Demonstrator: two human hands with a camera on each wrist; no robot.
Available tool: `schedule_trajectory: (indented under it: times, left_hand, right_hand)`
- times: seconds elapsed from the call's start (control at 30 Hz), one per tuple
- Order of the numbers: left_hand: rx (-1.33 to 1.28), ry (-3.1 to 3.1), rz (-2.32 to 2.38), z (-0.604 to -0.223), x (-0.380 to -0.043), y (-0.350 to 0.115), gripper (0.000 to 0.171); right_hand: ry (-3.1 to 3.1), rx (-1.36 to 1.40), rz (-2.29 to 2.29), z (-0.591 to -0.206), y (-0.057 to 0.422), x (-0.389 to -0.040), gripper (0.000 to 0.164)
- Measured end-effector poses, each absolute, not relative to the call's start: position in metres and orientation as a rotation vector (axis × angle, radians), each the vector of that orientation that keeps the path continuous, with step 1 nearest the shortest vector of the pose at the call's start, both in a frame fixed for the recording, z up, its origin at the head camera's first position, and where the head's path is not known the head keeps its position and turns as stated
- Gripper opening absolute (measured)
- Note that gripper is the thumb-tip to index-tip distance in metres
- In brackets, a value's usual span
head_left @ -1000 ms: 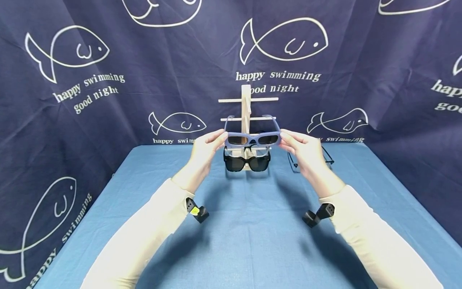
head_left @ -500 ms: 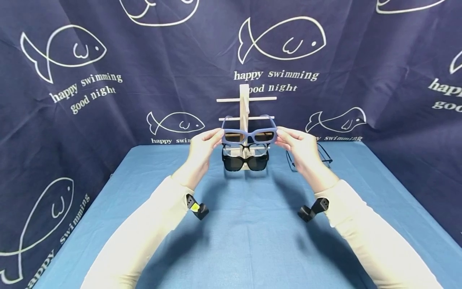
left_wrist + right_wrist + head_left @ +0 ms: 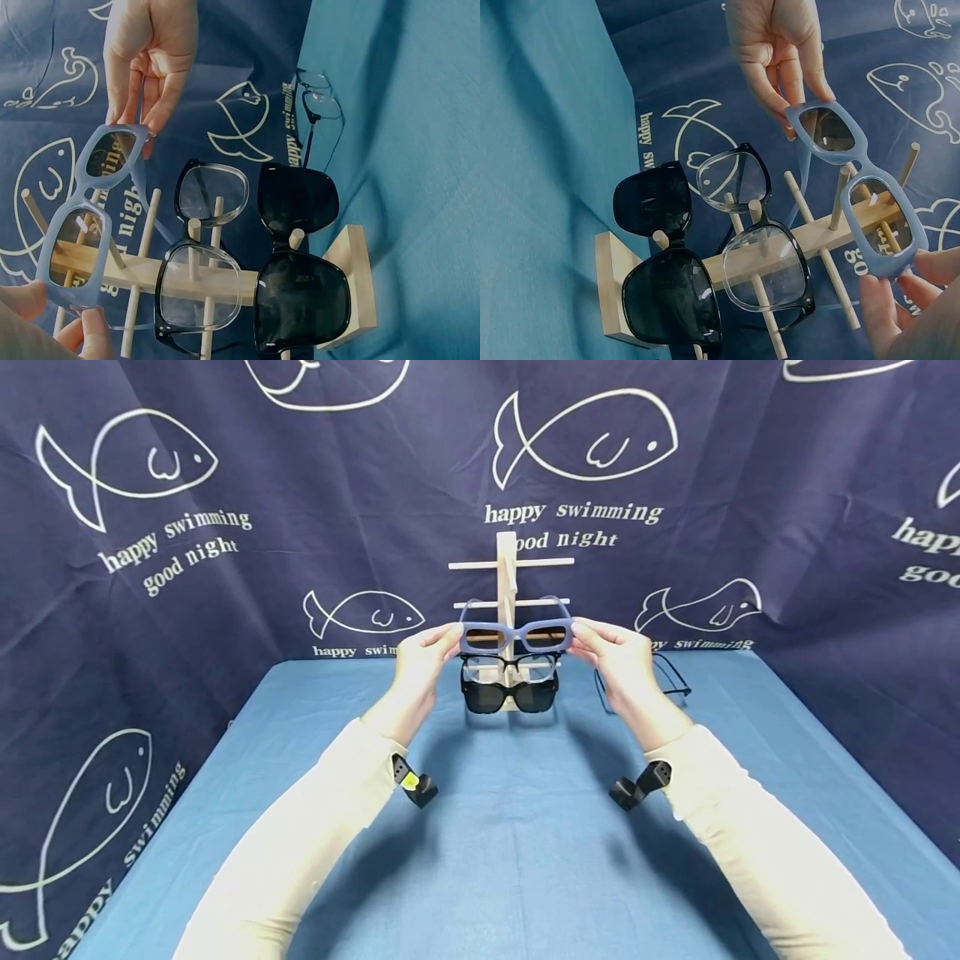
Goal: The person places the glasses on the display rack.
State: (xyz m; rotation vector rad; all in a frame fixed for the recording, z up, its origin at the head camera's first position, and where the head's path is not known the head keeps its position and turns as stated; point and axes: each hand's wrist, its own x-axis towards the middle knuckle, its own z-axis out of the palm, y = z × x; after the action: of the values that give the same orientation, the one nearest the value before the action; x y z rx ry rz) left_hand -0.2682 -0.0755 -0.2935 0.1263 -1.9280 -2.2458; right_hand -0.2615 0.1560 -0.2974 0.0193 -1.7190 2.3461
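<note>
Periwinkle-blue sunglasses (image 3: 516, 633) are held level in front of a wooden glasses rack (image 3: 507, 545). My left hand (image 3: 420, 667) pinches their left end between thumb and fingers, and my right hand (image 3: 624, 668) pinches the right end. Their temples point back toward the rack's second crossbar from the top; whether they touch it I cannot tell. Below them hang clear glasses with black upper rims (image 3: 202, 289). Lowest on the rack are black sunglasses (image 3: 672, 296), close to the clear pair.
Thin dark-framed eyeglasses (image 3: 678, 692) lie on the blue tablecloth (image 3: 517, 843) behind my right hand, partly hidden by it. The rack's top crossbar (image 3: 547, 562) carries no glasses. A navy fish-print curtain (image 3: 390, 510) hangs close behind the rack.
Both hands have raised the blue sunglasses slightly, uncovering more of the clear glasses below. My right hand has also shifted a little left. The grip at both ends stays the same.
</note>
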Motion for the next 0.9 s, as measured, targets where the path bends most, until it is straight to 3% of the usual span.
schedule_trajectory:
  times: [0.9]
  left_hand:
    - [0.169, -1.870, -2.251, -0.293, -0.280, -0.072, 0.031]
  right_hand:
    - [-1.721, -0.073, 2.289, -0.300, 0.146, -0.276, 0.039]
